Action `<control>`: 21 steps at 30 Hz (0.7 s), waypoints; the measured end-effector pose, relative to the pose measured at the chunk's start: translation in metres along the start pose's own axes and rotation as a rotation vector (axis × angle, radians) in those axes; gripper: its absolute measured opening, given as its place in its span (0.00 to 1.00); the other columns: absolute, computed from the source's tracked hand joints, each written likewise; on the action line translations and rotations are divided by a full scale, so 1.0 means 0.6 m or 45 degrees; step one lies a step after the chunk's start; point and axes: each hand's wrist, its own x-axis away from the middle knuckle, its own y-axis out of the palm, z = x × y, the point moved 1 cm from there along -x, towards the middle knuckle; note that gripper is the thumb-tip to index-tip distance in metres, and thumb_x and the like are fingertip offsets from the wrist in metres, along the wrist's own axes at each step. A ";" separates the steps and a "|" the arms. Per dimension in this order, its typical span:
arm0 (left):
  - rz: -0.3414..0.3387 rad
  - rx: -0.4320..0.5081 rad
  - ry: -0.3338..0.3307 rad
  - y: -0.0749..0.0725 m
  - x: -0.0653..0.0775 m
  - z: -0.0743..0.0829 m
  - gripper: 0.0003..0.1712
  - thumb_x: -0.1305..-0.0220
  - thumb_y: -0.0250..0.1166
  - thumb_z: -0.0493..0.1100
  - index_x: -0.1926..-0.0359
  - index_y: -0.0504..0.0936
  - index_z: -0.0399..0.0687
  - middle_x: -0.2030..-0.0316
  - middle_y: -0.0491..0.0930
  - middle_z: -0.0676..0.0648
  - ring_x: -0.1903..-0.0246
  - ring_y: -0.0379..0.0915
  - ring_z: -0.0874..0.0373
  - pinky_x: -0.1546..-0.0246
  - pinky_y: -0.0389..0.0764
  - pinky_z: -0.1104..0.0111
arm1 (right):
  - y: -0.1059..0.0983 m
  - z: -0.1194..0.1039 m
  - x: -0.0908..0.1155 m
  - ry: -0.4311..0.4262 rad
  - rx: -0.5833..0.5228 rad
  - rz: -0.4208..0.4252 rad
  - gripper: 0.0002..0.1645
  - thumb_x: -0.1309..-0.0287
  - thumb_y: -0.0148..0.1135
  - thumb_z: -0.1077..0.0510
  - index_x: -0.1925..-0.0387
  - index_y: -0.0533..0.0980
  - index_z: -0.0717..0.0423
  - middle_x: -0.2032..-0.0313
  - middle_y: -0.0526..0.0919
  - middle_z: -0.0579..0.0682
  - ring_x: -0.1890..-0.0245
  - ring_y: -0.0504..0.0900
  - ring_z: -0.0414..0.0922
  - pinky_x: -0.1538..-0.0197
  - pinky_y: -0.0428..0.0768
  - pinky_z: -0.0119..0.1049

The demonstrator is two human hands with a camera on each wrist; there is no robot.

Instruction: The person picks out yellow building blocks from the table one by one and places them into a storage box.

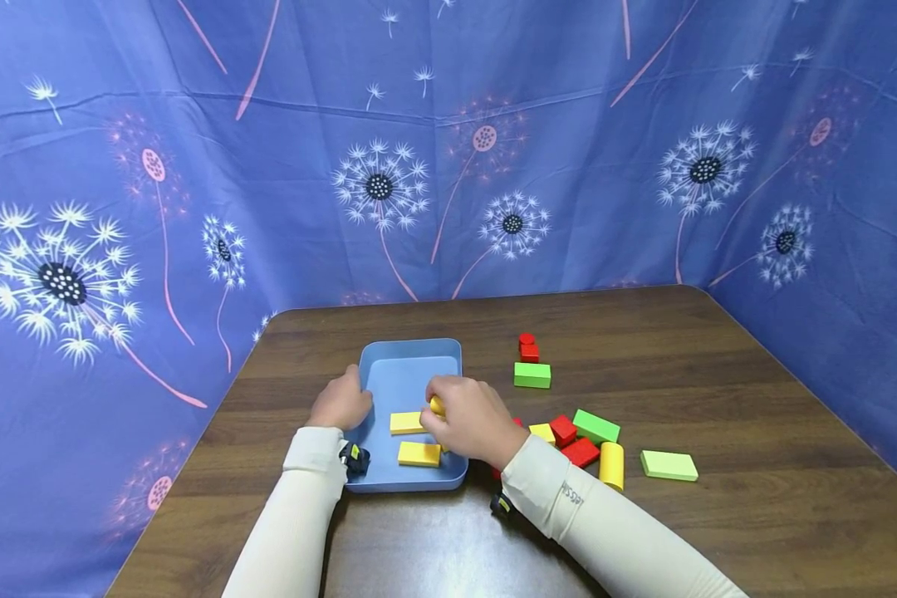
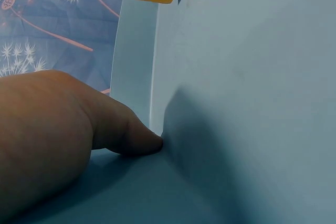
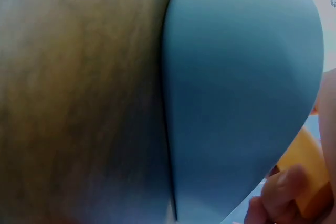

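Note:
A shallow blue tray (image 1: 411, 365) lies on the table with yellow rectangular blocks (image 1: 419, 453) in it. At its left side my left hand (image 1: 341, 400) holds the wall. In the left wrist view the thumb (image 2: 134, 135) lies against the inner side; the other fingers are hidden. Over the tray's right part, my right hand (image 1: 467, 415) grips a yellow block (image 1: 437, 405) whose visible end looks rounded. The right wrist view shows this block (image 3: 307, 169) between curled fingers, partly covered by the tray wall (image 3: 241, 77).
Right of the tray sit red blocks (image 1: 581, 453), a green block (image 1: 596, 426), a yellow cylinder (image 1: 611, 465) and a pale green block (image 1: 669, 465). Farther back are another green block (image 1: 532, 375) and red pieces (image 1: 528, 352). A blue patterned cloth (image 1: 448, 166) hangs behind the wooden table (image 1: 755, 399).

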 end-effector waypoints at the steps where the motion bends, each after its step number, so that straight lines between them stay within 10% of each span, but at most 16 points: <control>1: -0.002 -0.006 0.002 0.000 0.000 0.000 0.35 0.35 0.51 0.42 0.32 0.51 0.31 0.40 0.65 0.29 0.46 0.66 0.37 0.50 0.72 0.41 | 0.001 0.000 0.001 -0.001 0.012 -0.032 0.07 0.47 0.53 0.48 0.68 0.75 0.43 0.78 0.69 0.36 0.84 0.65 0.35 0.85 0.67 0.33; 9: -0.004 -0.013 -0.006 0.002 -0.004 -0.002 0.35 0.35 0.51 0.42 0.32 0.52 0.31 0.41 0.66 0.29 0.47 0.67 0.37 0.50 0.73 0.41 | 0.013 -0.002 0.007 -0.044 0.131 -0.265 0.19 0.45 0.52 0.52 0.51 0.75 0.47 0.64 0.69 0.42 0.71 0.67 0.38 0.66 0.73 0.39; 21: -0.001 -0.004 -0.007 0.001 -0.003 -0.001 0.35 0.35 0.52 0.42 0.32 0.51 0.31 0.40 0.65 0.29 0.46 0.66 0.37 0.50 0.72 0.40 | 0.008 -0.012 0.003 -0.198 0.164 -0.219 0.24 0.46 0.58 0.55 0.45 0.74 0.46 0.60 0.76 0.40 0.63 0.70 0.36 0.65 0.71 0.39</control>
